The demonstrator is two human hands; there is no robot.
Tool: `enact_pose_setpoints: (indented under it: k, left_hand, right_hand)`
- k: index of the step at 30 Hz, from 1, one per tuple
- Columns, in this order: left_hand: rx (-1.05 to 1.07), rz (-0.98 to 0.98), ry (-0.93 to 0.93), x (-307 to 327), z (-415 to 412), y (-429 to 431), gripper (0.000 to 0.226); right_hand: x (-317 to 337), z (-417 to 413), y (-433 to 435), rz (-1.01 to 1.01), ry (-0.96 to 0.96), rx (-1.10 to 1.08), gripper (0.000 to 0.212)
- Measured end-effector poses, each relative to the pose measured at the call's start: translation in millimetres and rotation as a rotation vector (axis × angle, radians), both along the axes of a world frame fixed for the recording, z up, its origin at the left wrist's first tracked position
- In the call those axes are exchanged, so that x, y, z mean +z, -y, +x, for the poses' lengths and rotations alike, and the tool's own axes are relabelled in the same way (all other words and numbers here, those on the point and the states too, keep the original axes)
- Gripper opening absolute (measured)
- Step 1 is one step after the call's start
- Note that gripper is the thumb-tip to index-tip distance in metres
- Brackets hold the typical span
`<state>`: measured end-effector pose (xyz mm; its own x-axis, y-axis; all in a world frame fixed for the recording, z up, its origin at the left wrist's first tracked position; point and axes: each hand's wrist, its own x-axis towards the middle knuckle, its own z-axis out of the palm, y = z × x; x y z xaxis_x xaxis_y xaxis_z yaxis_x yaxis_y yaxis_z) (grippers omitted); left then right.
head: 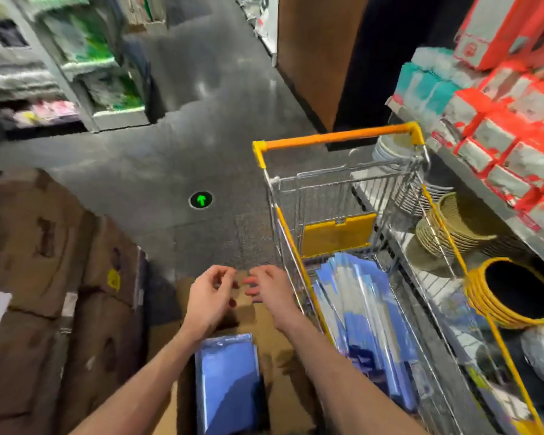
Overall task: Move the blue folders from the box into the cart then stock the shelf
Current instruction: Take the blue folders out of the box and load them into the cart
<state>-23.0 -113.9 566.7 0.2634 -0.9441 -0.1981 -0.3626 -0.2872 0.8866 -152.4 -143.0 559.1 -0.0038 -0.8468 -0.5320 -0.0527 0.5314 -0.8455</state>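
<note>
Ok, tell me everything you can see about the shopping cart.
The shopping cart is a silver wire basket with yellow edge trim, an orange handle at its far end and a yellow plastic flap inside. It stands upright beside the right-hand shelf. Blue folders in clear wrap lie in it. Neither the left hand nor the right hand grips it.

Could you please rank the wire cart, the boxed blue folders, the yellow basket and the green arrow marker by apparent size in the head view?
1. Silver wire shopping cart with orange handle.
2. Blue plastic-wrapped folders in the cardboard box and yellow coiled round basket: alike; folders sit nearer, so unranked.
3. Round green-arrow floor marker.
</note>
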Motion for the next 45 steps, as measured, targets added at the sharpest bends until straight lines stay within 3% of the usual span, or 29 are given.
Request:
enact_pose_setpoints:
  k: [7,9,13,19,23,27,30,34,38,45]
  left_hand:
    - [0.270,0.173,-0.115,-74,147,-85,0.014]
    - [0.284,0.226,-0.155,-92,167,-102,0.016]
    - [0.336,0.282,-0.248,-133,197,-132,0.018]
    - [0.370,0.389,-0.309,-217,205,-137,0.014]
    - [0.346,0.547,-0.310,-291,192,-133,0.017]
    - [0.331,0.656,-0.284,-361,175,-123,0.025]
    - [0.273,0.727,-0.239,-425,164,-115,0.025]
    - [0.155,0.806,-0.198,-508,152,-118,0.068]
    - [0.063,0.862,-0.058,-568,141,-112,0.056]
    - [0.103,0.882,0.016,-657,128,-122,0.068]
  right_hand:
    - [-64,159,-59,0.115,-0.251,0.237,0.019]
    - [-90,184,-69,0.126,-0.352,0.336,0.021]
    - [-132,215,-86,0.205,-0.381,0.428,0.025]
    - [-215,204,-82,0.307,-0.393,0.494,0.014]
    - [-282,181,-79,0.391,-0.380,0.427,0.002]
    - [-350,159,-78,0.430,-0.412,0.431,0.012]
    - [-412,144,-74,0.511,-0.428,0.418,0.007]
    - [-479,137,-71,0.545,-0.437,0.428,0.013]
    - [-541,132,-72,0.571,-0.434,0.442,0.020]
    - [-620,116,-85,0.648,-0.426,0.476,0.014]
